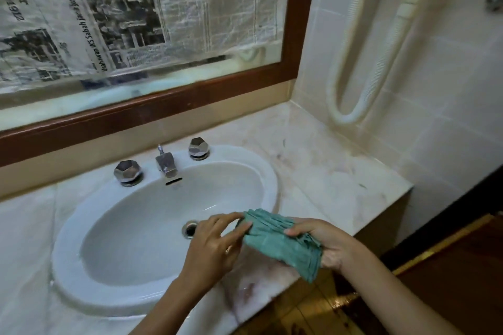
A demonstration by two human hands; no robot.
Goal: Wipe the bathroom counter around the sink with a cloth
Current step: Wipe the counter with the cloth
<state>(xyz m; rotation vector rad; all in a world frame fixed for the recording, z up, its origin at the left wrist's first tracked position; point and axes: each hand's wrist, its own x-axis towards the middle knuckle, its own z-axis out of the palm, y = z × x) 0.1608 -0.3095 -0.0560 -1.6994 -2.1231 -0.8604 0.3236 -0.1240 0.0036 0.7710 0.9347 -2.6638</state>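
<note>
A folded green cloth (277,239) is held in the air above the right front rim of the white oval sink (89,212). My right hand (324,245) cups it from underneath, thumb pressed on top. My left hand (217,242) pinches the cloth's left edge between thumb and fingertips, hovering over the drain (189,228). The pale marble counter (326,171) runs around the sink, with dark smudges to the right and a reddish stain near the front edge (253,288).
A chrome tap (166,162) stands between two faceted chrome knobs (128,172) (199,147) behind the basin. A wood-framed mirror (190,95) covered with newspaper hangs above. A white hose (353,84) loops down the tiled right wall. The counter ends at right above the brown floor (449,266).
</note>
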